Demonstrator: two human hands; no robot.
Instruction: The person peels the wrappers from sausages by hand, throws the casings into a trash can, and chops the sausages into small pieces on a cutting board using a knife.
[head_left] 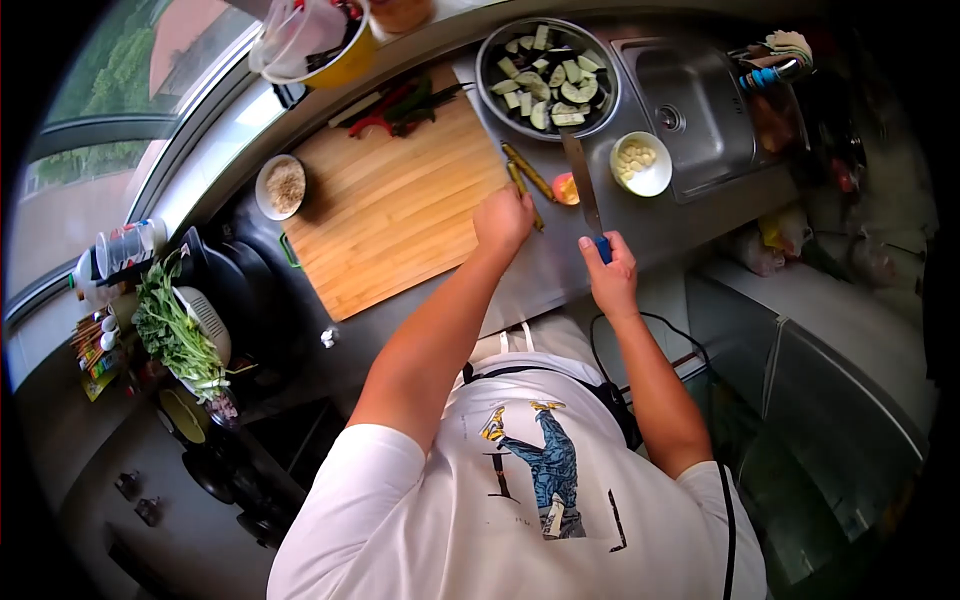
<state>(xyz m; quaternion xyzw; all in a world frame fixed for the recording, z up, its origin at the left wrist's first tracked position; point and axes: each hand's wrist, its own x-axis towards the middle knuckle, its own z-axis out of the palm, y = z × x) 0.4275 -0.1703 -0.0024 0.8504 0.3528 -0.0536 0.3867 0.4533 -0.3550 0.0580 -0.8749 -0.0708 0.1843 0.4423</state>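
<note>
My right hand (612, 270) grips the blue handle of a kitchen knife (583, 180). Its long blade points away from me, the tip by the rim of a metal bowl (482, 85) of cut eggplant (538, 82). My left hand (505, 215) is closed at the right edge of the wooden cutting board (400, 200). What its fingers hold, if anything, is hidden. Two thin yellow-green stalks (534, 172) lie beside that hand. Between them and the blade sits a small orange-red piece of food (566, 189).
Red and green peppers (400, 108) lie at the board's far edge. A bowl of minced food (281, 187) stands left, a white bowl with pale cloves (640, 164) right, near the sink (695, 100). Leafy greens (175, 320) are far left, a yellow-based bucket (340, 70) by the window.
</note>
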